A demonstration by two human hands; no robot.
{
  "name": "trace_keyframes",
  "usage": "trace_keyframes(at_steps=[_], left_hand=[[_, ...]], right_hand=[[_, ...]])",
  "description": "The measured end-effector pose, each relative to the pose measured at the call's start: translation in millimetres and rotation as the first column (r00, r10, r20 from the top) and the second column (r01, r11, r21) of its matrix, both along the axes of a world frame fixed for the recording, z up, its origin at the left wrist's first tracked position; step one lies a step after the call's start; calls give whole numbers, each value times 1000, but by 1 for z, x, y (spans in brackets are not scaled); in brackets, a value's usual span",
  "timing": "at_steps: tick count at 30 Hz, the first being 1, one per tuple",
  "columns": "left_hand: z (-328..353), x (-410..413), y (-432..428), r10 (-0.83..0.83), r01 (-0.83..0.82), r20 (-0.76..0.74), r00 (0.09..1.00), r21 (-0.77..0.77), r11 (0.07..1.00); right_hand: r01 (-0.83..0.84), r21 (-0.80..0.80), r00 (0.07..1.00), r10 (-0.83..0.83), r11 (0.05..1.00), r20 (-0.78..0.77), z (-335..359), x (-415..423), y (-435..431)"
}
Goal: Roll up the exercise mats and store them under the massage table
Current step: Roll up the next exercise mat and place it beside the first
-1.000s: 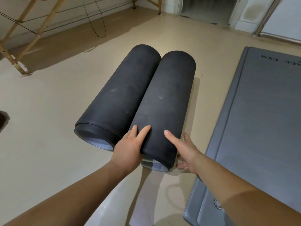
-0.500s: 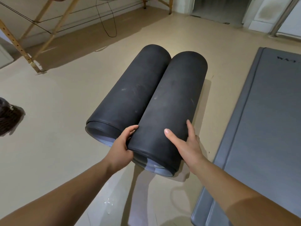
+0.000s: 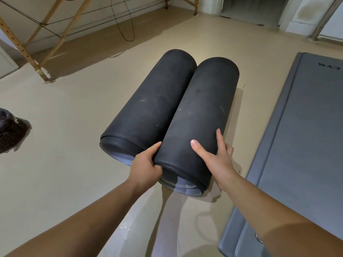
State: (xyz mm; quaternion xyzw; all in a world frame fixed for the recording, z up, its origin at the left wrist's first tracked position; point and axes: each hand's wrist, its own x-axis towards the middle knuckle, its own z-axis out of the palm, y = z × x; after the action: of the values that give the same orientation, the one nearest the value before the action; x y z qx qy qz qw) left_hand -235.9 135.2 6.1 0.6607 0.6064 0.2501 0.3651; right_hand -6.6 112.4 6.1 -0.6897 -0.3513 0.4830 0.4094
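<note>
A flat grey mat fills 3 o'clock, unrolled and cut off by the frame, its lettering unreadable; the massage table shows only wooden legs and cables at 10 to 12 o'clock, its top out of view; two black rolls lie touching at centre, the left roll and the right roll; the left hand digs its fingers into the crease between them, and the right hand wraps the outer flank, so both clasp the right roll's near end; storing seems underway, and next comes a lift toward 11 o'clock; a dark object at 9 o'clock is unidentifiable.
</note>
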Motion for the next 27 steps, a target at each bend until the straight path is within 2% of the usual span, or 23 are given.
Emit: trace_keyframes(at_steps=[3,5,9,13,16,18,21,24,27], left_hand=[[-2,-17,11,14,-9,69,998,-73,997],[-1,-23,13,0,1,11,1000,-98,995],[10,-19,8,-104,136,-309,945,86,987],[26,-8,-6,-211,293,-354,911,196,936],[33,13,-17,-343,469,-374,862,330,819],[31,31,-22,-428,563,-445,787,234,793],[24,46,-19,-462,571,-578,672,7,821],[17,41,-13,-486,547,-578,656,-80,833],[10,34,-6,-440,523,-610,659,-48,851]], right_hand=[[-51,44,998,49,998,50,-3,2,-2],[-81,64,995,77,995,62,-4,3,-4],[-44,18,999,44,999,1,-6,4,-4],[7,-19,996,-9,1000,-83,-11,16,-8],[34,-46,984,-42,998,-172,-11,28,-14],[36,-90,968,-57,995,-246,-11,30,-17],[37,-169,968,-78,985,-239,-7,30,-17],[67,-226,961,-124,972,-246,-11,29,-15],[81,-203,960,-131,976,-246,-15,22,-12]])
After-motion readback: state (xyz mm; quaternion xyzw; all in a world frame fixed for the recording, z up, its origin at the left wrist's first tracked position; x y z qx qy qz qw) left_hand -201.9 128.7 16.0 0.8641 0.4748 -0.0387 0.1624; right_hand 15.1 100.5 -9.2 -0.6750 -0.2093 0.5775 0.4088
